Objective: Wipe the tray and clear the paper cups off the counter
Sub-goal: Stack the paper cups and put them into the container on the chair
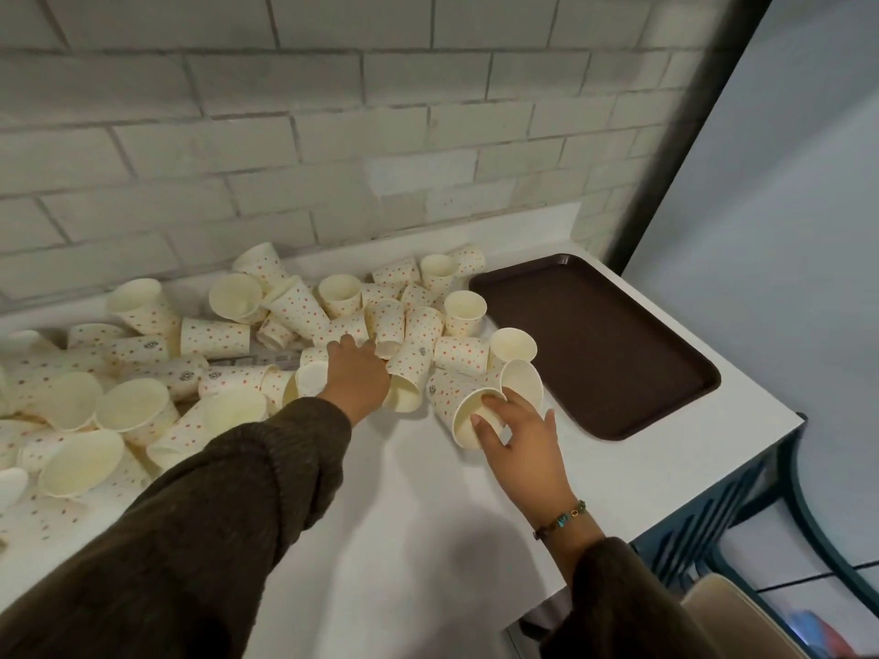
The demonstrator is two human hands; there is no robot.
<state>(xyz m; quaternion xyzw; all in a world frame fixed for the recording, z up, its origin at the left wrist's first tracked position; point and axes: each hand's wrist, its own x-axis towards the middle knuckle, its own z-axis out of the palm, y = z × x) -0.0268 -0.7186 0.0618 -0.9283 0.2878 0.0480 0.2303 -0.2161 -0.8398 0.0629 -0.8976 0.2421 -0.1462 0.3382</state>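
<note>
White counter (pixel 404 492), bare along the near edge, paper cups (pixel 304 316) heaped wall-side. Brown tray (pixel 594 344) sits empty at the right edge. Right hand (pixel 518 435) pinches one cup (pixel 447 397) by its rim beside the tray. Left hand (pixel 356 368) is in the heap, grip unreadable.

I had my left arm stretched forward, left hand (pixel 359 373) palm down, its fingers mostly hidden from me. My right hand (pixel 518 435) hooked its curled fingers (pixel 504 406) inside a paper cup (pixel 447 397).
</note>
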